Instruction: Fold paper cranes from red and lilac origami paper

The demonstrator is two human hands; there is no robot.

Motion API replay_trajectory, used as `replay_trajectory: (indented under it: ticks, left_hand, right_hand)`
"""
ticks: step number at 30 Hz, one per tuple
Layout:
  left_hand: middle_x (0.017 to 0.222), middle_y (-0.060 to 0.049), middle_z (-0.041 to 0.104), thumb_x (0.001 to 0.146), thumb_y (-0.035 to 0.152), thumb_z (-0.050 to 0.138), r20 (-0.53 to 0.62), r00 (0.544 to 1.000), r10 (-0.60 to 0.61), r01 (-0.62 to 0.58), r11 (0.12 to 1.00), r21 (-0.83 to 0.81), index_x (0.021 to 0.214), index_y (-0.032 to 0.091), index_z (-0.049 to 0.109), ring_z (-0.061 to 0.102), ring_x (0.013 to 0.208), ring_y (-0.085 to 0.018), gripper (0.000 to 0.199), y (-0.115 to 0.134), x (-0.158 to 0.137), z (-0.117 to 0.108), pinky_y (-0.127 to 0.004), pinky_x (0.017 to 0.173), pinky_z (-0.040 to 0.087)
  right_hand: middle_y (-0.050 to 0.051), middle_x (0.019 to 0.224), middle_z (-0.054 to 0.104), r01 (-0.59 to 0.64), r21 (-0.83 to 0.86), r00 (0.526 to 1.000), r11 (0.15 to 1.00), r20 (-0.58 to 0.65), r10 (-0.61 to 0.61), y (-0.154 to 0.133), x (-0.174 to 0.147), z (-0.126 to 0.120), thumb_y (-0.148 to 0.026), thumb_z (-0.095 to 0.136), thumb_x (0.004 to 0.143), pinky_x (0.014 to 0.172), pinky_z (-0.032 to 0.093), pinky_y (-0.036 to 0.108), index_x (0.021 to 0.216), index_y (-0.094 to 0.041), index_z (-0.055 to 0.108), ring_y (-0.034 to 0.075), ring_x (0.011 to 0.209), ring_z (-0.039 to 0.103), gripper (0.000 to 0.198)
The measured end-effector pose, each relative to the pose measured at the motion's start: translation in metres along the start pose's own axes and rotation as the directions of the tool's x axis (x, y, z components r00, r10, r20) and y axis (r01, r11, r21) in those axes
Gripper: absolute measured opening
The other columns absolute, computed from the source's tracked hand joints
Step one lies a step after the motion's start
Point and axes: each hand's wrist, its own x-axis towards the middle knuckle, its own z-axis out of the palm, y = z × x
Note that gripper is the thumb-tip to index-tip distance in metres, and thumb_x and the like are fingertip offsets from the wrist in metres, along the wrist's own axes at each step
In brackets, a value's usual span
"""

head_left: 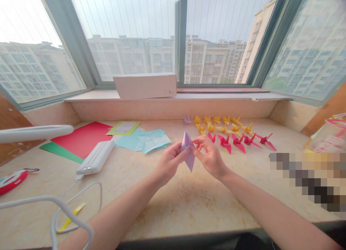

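A piece of folded purple origami paper, long and diamond-shaped, is held upright above the counter between both hands. My left hand pinches its left side with thumb and fingers. On the other side my right hand grips the right edge, thumb and fingertips pressed to the paper. Behind the hands stands a small lilac paper crane. Several yellow paper cranes sit in two rows to its right, with red paper cranes in a row nearer to me.
Light blue paper sheets, red paper and green paper lie left on the counter. A white power bank trails a cable. A white box stands on the sill. Far right is a clear container.
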Motion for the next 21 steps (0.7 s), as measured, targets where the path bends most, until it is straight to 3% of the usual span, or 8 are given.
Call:
replay_trajectory:
  ticks: [5,11,18,21]
  left_hand:
    - [0.106,-0.01,0.071,0.088,0.042,0.066,0.02,1.0,-0.012,0.014,0.995,-0.095,0.113,0.018,0.069,0.065,0.095,-0.021,0.035,0.004,-0.002,0.001,-0.03,0.086,0.048]
    - [0.09,-0.006,0.071,0.082,0.038,0.071,-0.116,0.992,-0.045,0.043,0.999,-0.017,0.1,0.016,0.072,0.064,0.08,-0.017,0.029,0.003,-0.001,0.001,-0.03,0.081,0.05]
    - [0.089,-0.006,0.072,0.084,0.04,0.069,-0.039,0.999,0.018,-0.015,0.997,0.079,0.103,0.016,0.074,0.064,0.083,-0.018,0.031,0.003,-0.003,0.003,-0.028,0.079,0.048]
    - [0.092,-0.006,0.072,0.083,0.039,0.07,-0.064,0.998,0.013,-0.007,0.996,0.089,0.104,0.018,0.073,0.064,0.083,-0.018,0.03,0.0,-0.003,0.003,-0.027,0.077,0.048]
  right_hand:
    - [0.004,0.097,0.06,0.048,-0.048,0.998,0.998,0.037,-0.047,-0.006,0.001,-0.005,-0.031,0.065,0.088,0.075,0.051,0.034,0.093,-0.024,0.068,0.017,0.08,0.057,0.009]
    - [0.005,0.097,0.061,0.052,-0.035,0.996,0.998,0.07,-0.05,-0.005,-0.001,-0.001,-0.032,0.066,0.088,0.074,0.052,0.033,0.093,-0.023,0.069,0.017,0.08,0.059,0.011]
    - [0.004,0.086,0.066,-0.183,0.159,0.983,0.97,0.016,0.183,0.004,-0.004,0.006,-0.037,0.071,0.082,0.072,0.053,0.032,0.094,-0.021,0.066,0.018,0.078,0.061,0.02]
    - [0.002,0.083,0.066,-0.233,0.24,0.971,0.942,0.007,0.239,0.004,-0.003,0.005,-0.04,0.075,0.079,0.071,0.054,0.031,0.1,-0.022,0.065,0.017,0.076,0.062,0.03]
